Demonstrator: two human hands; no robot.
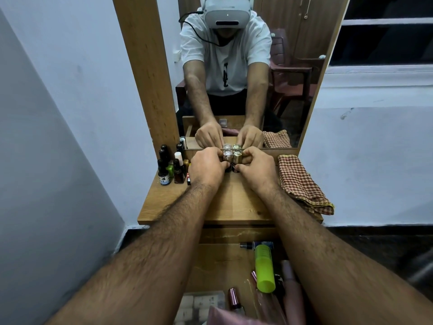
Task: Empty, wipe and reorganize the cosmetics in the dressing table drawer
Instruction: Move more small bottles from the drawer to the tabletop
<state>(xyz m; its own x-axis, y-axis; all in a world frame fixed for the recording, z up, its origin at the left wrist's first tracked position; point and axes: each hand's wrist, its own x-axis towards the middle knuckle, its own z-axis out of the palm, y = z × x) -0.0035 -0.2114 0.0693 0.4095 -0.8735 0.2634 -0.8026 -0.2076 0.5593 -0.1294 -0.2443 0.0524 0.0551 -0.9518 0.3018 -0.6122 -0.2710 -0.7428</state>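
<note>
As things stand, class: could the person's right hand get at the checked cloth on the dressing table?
Probably yes. The checked cloth lies just right of the right hand, nothing between them. But that hand is gripping the small bottles with the left hand, so must let go first.

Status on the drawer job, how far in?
Partly emptied: a bottle cluster already stands on the tabletop. In hand: left hand and right hand group small jars by the mirror. Left: the open drawer still holds a green bottle and others; the checked cloth lies unused.
</note>
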